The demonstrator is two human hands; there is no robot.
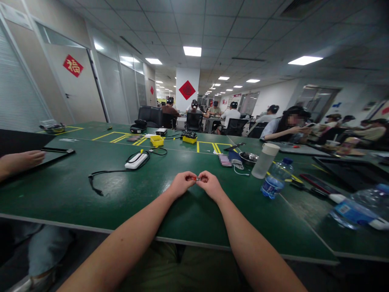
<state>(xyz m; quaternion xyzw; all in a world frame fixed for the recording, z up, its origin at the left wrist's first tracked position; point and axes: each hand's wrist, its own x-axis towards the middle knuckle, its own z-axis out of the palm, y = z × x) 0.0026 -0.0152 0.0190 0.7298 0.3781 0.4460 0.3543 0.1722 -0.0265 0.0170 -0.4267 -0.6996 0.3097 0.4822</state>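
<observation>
My left hand and my right hand meet over the middle of the green table, fingertips almost touching. Between them is a small orange and silver object, too small to identify. The fingers of my left hand are pinched on its orange end, while those of my right hand pinch the silver end. Both forearms reach in from the bottom of the view.
A white power strip with a black cable lies left of my hands. Farther back are yellow trays. On the right stand a frosted bottle and a water bottle. Another person's hand is at the far left.
</observation>
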